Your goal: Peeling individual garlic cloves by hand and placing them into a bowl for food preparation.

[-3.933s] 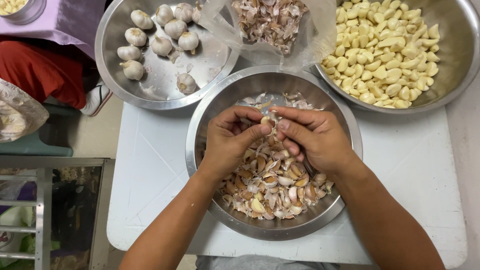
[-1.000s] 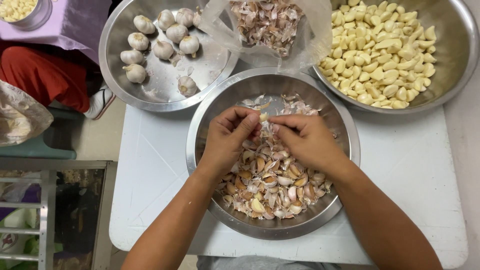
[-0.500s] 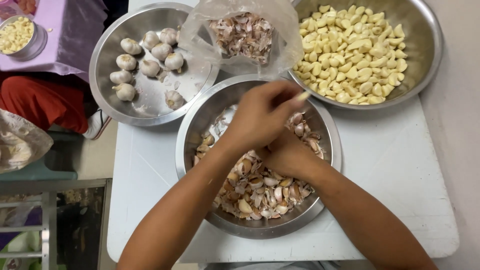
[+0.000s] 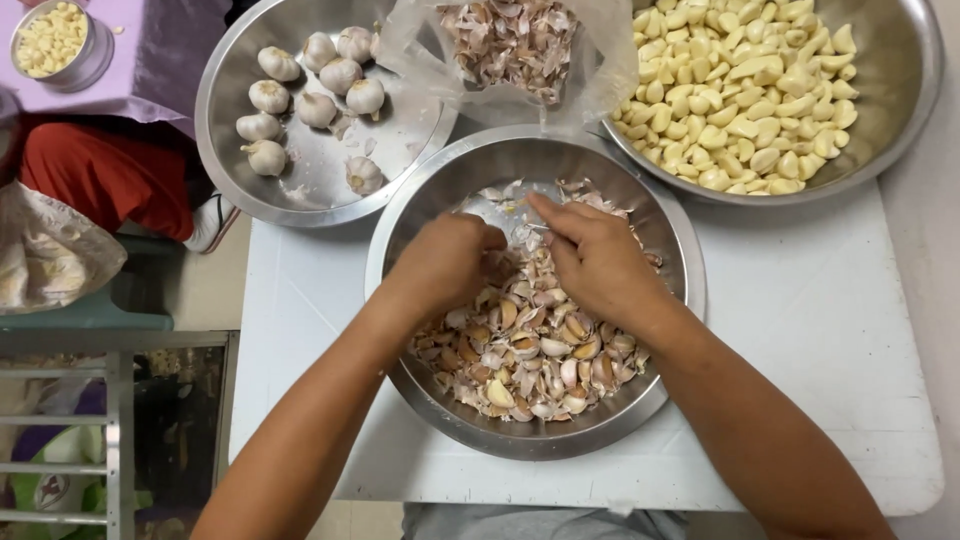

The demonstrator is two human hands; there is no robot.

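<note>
A steel bowl (image 4: 672, 250) in the middle holds unpeeled garlic cloves (image 4: 530, 345) and loose papery skins. Both my hands are inside it. My left hand (image 4: 447, 262) rests knuckles-up on the pile with its fingers curled under, so whatever it holds is hidden. My right hand (image 4: 598, 262) lies beside it, fingers stretched toward the far side, fingertips touching skins and cloves near the bare bottom of the bowl.
A bowl of peeled cloves (image 4: 760, 95) stands at the back right, and a bowl with whole garlic bulbs (image 4: 305, 90) at the back left. A plastic bag of skins (image 4: 515, 40) sits between them. All stand on a white table (image 4: 820, 330). A small tin of cloves (image 4: 52, 40) is far left.
My left hand, which reached toward the bowl of peeled cloves half a second ago, has come back down onto the pile. My right hand has stayed in the middle bowl.
</note>
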